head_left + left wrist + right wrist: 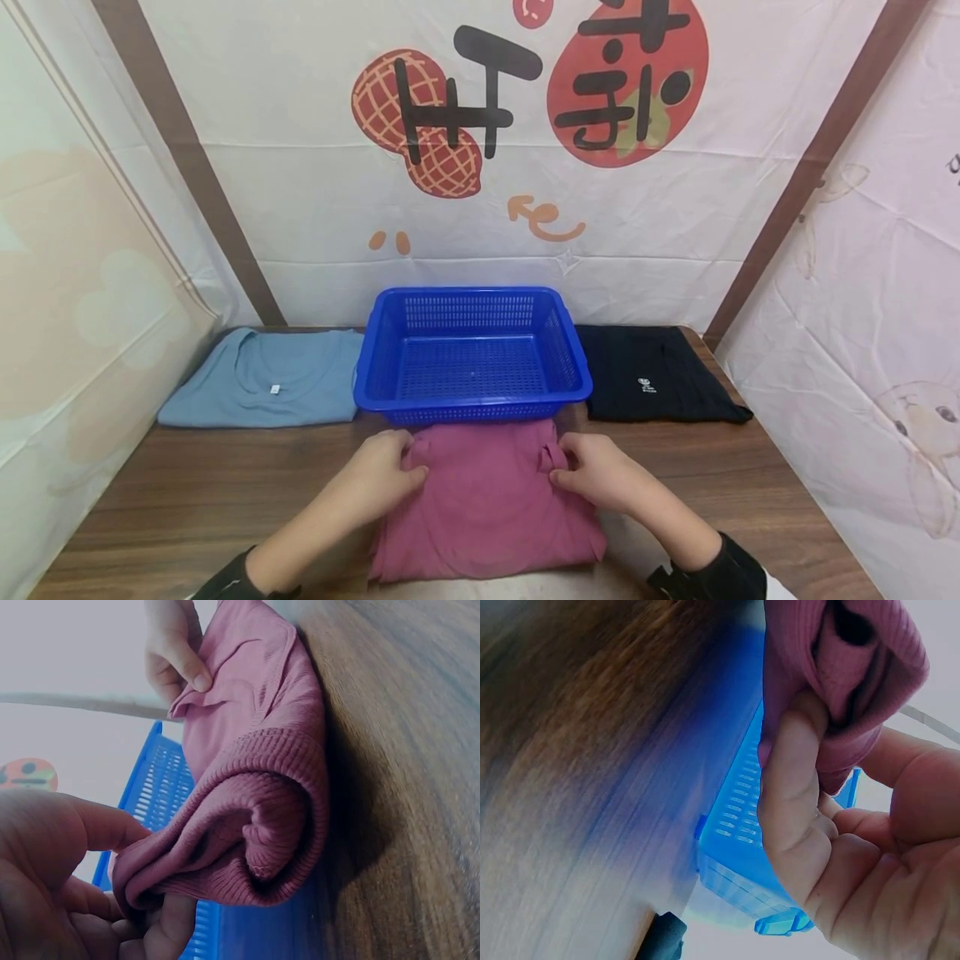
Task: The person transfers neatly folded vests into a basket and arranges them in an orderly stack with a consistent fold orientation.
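A folded pink garment [487,508], perhaps a shirt, lies on the table in front of the blue basket. My left hand [386,471] pinches its far left edge between thumb and fingers. At the far right edge, my right hand [596,471] pinches the cloth in the same way. In the left wrist view the left hand [67,877] grips beside a rolled, ribbed fold of the pink cloth [240,810]. The right wrist view has the right hand's fingers [795,780] curled under the layered cloth.
The blue plastic basket [472,411] stands just behind the pink garment, with nothing in it. A folded blue-grey shirt [277,392] lies to its left and a folded black garment [660,375] to its right. A printed fabric wall [315,217] rises behind the wooden table [225,475].
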Available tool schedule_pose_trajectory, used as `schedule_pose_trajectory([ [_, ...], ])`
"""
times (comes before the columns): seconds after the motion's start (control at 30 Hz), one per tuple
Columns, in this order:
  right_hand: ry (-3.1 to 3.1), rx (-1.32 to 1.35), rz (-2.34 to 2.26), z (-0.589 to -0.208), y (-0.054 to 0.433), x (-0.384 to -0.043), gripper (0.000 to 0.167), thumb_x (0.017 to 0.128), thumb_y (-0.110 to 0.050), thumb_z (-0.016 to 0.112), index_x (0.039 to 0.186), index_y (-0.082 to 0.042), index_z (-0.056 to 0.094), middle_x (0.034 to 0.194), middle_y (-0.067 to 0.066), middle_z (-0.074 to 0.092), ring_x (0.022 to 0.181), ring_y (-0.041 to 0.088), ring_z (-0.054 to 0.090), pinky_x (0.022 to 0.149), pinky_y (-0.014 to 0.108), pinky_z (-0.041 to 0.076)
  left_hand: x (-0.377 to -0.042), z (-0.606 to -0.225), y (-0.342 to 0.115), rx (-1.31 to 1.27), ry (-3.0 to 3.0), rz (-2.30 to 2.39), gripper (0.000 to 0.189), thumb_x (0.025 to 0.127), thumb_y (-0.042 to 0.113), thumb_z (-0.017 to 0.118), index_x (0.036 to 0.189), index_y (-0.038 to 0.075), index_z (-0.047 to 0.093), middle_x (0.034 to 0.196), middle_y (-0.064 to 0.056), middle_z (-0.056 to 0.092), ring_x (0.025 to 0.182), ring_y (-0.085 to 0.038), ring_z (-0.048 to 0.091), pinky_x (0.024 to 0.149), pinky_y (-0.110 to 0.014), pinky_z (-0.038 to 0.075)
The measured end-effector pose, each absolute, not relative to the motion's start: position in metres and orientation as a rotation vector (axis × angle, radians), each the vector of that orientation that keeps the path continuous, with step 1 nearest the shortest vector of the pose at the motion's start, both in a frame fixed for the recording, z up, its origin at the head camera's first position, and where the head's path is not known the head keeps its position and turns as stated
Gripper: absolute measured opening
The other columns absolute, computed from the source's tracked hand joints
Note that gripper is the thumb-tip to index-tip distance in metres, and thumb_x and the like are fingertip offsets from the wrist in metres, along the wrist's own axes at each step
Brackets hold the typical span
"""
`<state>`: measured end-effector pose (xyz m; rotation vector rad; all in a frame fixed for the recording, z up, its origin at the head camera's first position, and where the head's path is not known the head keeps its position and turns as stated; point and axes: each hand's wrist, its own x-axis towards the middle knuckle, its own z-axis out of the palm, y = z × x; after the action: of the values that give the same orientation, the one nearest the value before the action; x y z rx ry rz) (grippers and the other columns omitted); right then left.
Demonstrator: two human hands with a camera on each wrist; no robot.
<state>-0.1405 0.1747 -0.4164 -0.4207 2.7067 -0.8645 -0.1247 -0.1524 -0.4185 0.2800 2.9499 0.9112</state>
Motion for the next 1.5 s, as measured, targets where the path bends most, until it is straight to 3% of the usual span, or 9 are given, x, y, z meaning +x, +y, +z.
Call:
schedule_pose_trajectory([
  [0.43, 2.707, -0.461, -0.910, -0.406, 0.179, -0.135, 0.016, 0.087, -0.019, 0.079, 0.087, -0.014, 0.063, 0.073, -0.004, 0.060, 0.064, 0.011, 0.054, 0.053, 0.027, 0.045, -0.120, -0.409, -0.151, 0.281, 2.947, 0.914, 0.023, 0.082, 0.021, 0.081, 0.094, 0.005, 0.069, 0.078, -0.001, 0.056, 0.074, -0.016, 0.051, 0.066, -0.037, 0.045],
  [0.87, 2.681, -0.479, -0.970, -0.395, 0.185, -0.130, 0.016, 0.090, -0.022, 0.077, 0.091, -0.014, 0.064, 0.082, -0.004, 0.067, 0.075, 0.013, 0.058, 0.061, 0.029, 0.050, -0.113, -0.398, -0.151, 0.290, 2.962, 0.966, 0.024, 0.083, 0.021, 0.080, 0.097, 0.005, 0.069, 0.077, 0.000, 0.054, 0.073, -0.015, 0.049, 0.064, -0.034, 0.043],
  [1.1, 2.654, -0.465, -1.004, -0.392, 0.189, -0.128, 0.018, 0.091, -0.025, 0.077, 0.092, -0.014, 0.063, 0.077, -0.003, 0.062, 0.071, 0.014, 0.056, 0.058, 0.028, 0.048, -0.111, -0.392, -0.149, 0.270, 2.950, 0.982, 0.017, 0.083, 0.018, 0.078, 0.090, 0.008, 0.066, 0.073, -0.001, 0.051, 0.069, -0.015, 0.048, 0.062, -0.032, 0.042],
  [1.5, 2.637, -0.483, -1.064, -0.384, 0.193, -0.128, 0.019, 0.091, -0.027, 0.077, 0.096, -0.013, 0.065, 0.081, -0.003, 0.067, 0.066, 0.013, 0.060, 0.056, 0.028, 0.050, -0.111, -0.383, -0.152, 0.304, 2.966, 1.002, 0.020, 0.083, 0.019, 0.079, 0.092, 0.007, 0.067, 0.074, -0.001, 0.052, 0.069, -0.015, 0.048, 0.061, -0.032, 0.042],
])
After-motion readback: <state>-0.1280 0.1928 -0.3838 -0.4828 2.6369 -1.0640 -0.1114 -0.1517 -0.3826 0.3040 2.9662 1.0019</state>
